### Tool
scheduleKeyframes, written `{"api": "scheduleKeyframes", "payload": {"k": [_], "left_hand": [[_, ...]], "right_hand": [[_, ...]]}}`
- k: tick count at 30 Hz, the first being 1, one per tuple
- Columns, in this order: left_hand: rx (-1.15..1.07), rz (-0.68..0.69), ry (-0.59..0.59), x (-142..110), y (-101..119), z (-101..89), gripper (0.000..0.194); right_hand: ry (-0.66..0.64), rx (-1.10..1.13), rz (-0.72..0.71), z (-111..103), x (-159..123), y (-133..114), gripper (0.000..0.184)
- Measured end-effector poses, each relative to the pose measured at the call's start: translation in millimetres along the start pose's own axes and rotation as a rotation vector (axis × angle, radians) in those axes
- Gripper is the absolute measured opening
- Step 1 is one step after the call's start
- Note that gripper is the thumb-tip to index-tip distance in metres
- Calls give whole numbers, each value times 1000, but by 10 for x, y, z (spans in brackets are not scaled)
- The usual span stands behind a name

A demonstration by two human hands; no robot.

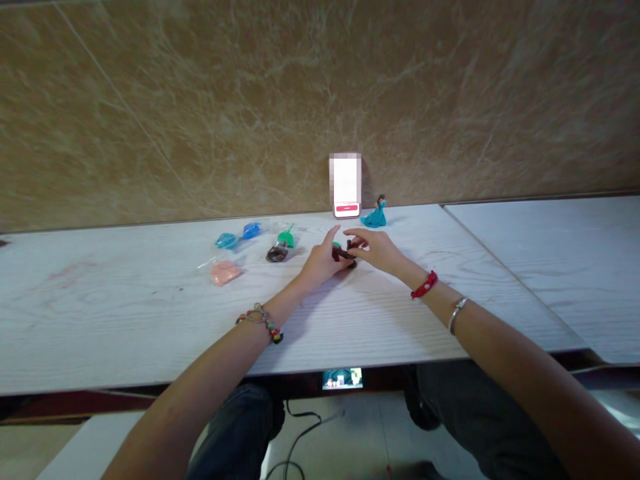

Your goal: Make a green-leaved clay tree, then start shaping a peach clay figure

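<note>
Between my hands is a small dark brown modelled piece [343, 253], apparently of clay, with a bit of green at its left end. My left hand [321, 260] supports it from the left and below, thumb raised, fingers curled around the piece. From the right, my right hand [379, 251] pinches its upper part between thumb and fingers. The fingers hide some of its shape. Just behind my right hand stands a small figure in a teal dress [375, 217]. Left of my hands lies a clear bag of dark brown clay [277, 252].
A phone [346, 185] with a lit screen leans against the marbled wall [200, 100]. Bags of green [286, 236], blue [251, 231], teal [227, 241] and peach clay [225, 272] lie on the white table [125, 320]. Another lit screen [343, 378] shows below the table edge.
</note>
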State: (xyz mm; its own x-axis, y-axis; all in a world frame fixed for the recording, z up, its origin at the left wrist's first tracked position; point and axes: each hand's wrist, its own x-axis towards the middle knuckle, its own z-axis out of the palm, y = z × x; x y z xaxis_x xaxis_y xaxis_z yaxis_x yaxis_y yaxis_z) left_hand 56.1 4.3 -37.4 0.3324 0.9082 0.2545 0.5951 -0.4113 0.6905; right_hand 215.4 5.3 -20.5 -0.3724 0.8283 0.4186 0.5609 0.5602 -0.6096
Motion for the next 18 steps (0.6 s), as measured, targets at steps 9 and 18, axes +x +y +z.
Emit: {"api": "scheduleKeyframes", "payload": {"k": [9,18], "left_hand": [[-21,-2,-18,6,-15,12,82],[-25,-9,-33,-4,7,-7,81]], "right_hand": [[-33,-37,-29,-19,8,38,44],[-5,126,23,-8,18,97,52]]}}
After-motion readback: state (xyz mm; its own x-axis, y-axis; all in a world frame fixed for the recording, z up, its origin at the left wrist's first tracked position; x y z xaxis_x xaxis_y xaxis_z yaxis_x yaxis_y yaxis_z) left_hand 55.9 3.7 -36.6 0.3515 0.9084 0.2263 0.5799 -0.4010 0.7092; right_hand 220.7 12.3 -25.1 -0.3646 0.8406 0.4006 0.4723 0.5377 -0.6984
